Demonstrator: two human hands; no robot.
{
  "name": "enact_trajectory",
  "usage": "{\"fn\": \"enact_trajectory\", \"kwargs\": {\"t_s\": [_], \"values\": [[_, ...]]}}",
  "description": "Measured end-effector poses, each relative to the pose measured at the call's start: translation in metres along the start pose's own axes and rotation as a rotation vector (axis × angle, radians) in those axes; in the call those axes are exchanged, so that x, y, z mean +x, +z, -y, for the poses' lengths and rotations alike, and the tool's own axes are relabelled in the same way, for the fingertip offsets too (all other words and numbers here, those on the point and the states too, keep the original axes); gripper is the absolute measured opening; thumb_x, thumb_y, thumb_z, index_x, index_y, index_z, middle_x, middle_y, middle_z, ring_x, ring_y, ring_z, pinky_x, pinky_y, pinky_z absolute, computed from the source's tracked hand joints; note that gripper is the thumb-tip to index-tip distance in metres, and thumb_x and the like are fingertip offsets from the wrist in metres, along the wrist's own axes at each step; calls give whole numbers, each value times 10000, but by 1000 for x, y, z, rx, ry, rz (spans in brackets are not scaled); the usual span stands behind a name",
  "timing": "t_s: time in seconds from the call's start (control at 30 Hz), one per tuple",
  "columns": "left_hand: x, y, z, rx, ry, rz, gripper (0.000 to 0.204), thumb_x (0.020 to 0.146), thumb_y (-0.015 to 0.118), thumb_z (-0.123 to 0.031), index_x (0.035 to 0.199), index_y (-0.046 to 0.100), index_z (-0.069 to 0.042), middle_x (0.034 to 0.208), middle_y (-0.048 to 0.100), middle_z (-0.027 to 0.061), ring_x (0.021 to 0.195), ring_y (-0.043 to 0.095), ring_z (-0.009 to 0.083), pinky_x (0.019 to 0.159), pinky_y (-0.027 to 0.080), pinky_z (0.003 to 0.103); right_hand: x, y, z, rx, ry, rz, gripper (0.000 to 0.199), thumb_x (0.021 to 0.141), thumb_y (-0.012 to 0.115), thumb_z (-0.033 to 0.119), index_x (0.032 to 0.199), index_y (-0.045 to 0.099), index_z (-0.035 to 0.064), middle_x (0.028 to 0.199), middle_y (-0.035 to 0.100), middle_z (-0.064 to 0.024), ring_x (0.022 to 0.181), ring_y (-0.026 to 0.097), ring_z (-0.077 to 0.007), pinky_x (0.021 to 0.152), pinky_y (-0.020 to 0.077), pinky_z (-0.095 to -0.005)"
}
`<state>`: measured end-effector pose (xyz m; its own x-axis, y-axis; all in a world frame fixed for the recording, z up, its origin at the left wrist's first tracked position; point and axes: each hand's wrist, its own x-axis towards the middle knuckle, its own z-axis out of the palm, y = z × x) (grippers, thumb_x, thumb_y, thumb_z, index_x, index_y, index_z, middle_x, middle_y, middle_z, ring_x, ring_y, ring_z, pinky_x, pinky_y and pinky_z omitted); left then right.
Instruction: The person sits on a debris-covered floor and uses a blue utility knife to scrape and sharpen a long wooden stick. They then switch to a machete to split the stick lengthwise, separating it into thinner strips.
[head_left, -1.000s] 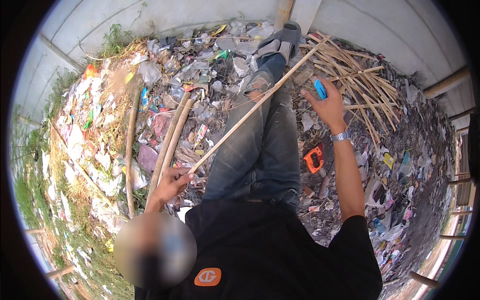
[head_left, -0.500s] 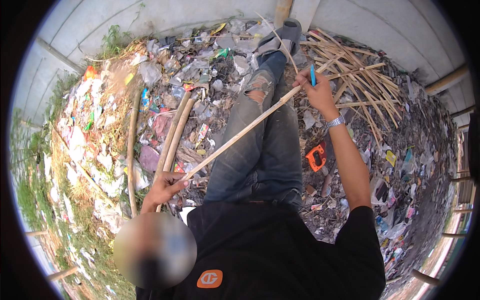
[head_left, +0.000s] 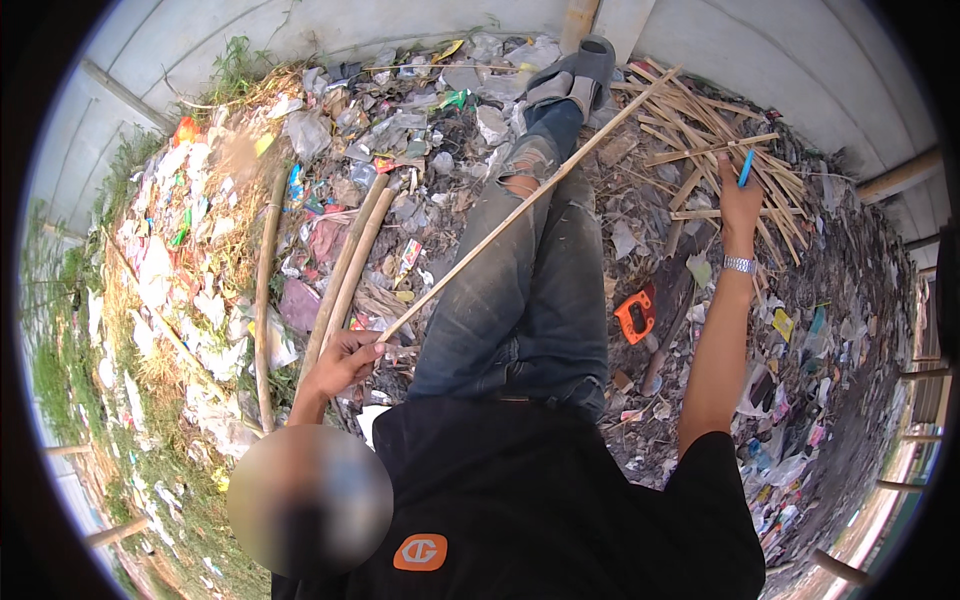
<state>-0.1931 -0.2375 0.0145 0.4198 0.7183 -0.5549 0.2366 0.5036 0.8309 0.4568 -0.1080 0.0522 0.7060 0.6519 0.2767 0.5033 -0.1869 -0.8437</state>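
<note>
The near end of one long wooden stick (head_left: 545, 190) is pinched between the thumb and fingers of the left hand (head_left: 342, 365), which are closed on it; the stick slants up and away over the legs (head_left: 555, 300), its far end at the upper edge of a pile of strips (head_left: 715, 125); the fingers of the right hand (head_left: 740, 210) are curled round one slim blue tool (head_left: 746, 168), in front of that pile; whether they also touch a strip, I cannot tell.

There is one stick in the left hand and one tool in the right; the strips overlap too much to count; one saw (head_left: 624, 312) with an orange handle lies on the ground; three thick poles (head_left: 358, 270) lie near the left hand, two side by side and one a little apart; one watch (head_left: 740, 265) is on the right wrist.

A pale wall (head_left: 400, 25) bounds the far side, just beyond the shoes (head_left: 585, 75) and the pile; a gap separates the right leg from the right forearm, with the saw inside it; the two paired poles run close beside the left hand; litter covers the ground on both sides.
</note>
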Motion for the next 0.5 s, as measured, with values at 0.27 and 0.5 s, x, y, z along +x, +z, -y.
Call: {"fn": "enact_trajectory", "kwargs": {"t_s": [0.27,0.5], "values": [[53,63,-29,-91,94,89,437,1070,577,-361,1234,703,24,503,354,-60,409,288,46,420,212,254,-181,96,70,432,57,759,464,994,728,327,1244,654,-56,1027,763,-144,985,726,-150,871,522,-268],[68,81,-36,-121,98,93,431,1091,541,-362,1208,694,24,490,372,-48,392,299,52,406,223,258,-235,117,85,379,-13,827,437,944,791,308,1211,637,-1,797,655,5,741,602,-73,720,494,-248]]}}
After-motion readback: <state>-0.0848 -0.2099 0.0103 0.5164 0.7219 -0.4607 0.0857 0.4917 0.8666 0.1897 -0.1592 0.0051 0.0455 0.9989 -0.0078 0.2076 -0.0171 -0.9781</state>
